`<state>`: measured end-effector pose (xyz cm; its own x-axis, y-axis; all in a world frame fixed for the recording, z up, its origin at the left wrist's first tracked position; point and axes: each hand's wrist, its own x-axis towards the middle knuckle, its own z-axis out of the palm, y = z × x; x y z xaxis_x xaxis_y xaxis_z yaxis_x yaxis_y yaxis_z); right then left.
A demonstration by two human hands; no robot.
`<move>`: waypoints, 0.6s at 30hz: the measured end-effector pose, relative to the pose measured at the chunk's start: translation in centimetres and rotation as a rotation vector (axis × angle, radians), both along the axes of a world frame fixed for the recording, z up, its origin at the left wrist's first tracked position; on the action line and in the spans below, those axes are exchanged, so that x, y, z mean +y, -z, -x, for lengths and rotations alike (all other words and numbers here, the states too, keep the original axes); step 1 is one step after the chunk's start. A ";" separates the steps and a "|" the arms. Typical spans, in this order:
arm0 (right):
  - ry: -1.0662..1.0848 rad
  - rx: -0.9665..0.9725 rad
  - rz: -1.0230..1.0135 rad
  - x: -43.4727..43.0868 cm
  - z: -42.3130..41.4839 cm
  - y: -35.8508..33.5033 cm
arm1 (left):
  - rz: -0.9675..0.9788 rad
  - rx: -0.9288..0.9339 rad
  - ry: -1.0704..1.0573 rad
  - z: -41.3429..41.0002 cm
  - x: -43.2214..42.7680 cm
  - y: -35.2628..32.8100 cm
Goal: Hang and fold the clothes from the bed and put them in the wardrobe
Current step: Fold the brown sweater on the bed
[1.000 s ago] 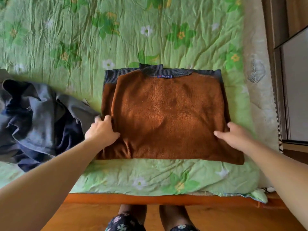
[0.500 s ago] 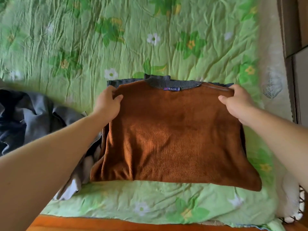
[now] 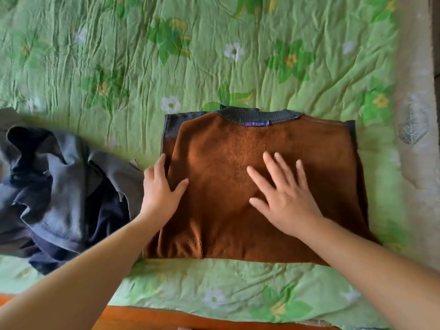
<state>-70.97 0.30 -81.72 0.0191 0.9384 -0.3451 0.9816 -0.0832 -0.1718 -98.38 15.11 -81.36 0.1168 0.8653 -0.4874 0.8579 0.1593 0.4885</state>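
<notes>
Item: one brown fleece sweater [image 3: 214,222], folded into a rough rectangle and laid flat on the near half of the bed, its fleecy side turned up. A dark grey ribbed collar [image 3: 259,114] is shown at the far edge, with a small purple label [image 3: 257,123] just below it; ribbed grey fabric is also seen at the far left corner and along the right edge. The left hand [image 3: 162,186] is laid flat at the sweater's left edge, fingers straight and pointing away, thumb spread onto the brown fabric; nothing is gripped. The right hand [image 3: 285,198] is pressed palm-down on the middle of the sweater, fingers straight and fanned apart; nothing is held by it either. Further clothing: a crumpled heap of grey and navy garments [image 3: 59,186], unfolded, lying on the bed to the left of the sweater, just beside the left hand. Bedding: a creased green quilt [image 3: 166,55] printed with white and yellow flowers, on which all items are carried; a pale cover with a leaf pattern [image 3: 416,115] is seen along its right side. An orange wooden bed frame [image 3: 142,317] is visible at the near edge.
</notes>
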 end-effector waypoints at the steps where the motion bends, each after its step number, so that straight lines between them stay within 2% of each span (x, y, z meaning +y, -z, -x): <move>1: -0.024 -0.023 0.106 -0.5 1.4 0.6 | 0.011 -0.009 -0.005 0.7 -0.2 0.0; 3: -0.019 -0.090 0.243 -0.9 2.7 1.6 | 0.043 -0.033 -0.020 1.5 -0.4 -0.1; 6: -0.001 -0.129 0.335 0.9 3.1 0.5 | 0.111 -0.056 -0.016 1.6 -0.6 -0.7; 9: -0.009 -0.157 0.200 3.5 3.8 -2.4 | 0.185 0.020 0.017 2.3 -1.7 -1.4; 12: -0.162 -0.075 0.075 7.8 5.8 -4.4 | 0.280 0.141 0.110 3.9 -4.0 -2.1; 15: -0.341 -0.022 0.071 13.4 9.5 -5.0 | 0.293 0.151 0.148 5.8 -5.6 -2.0; 18: -0.446 -0.076 0.168 18.4 13.0 -5.1 | 0.366 0.108 0.156 6.8 -6.0 -1.8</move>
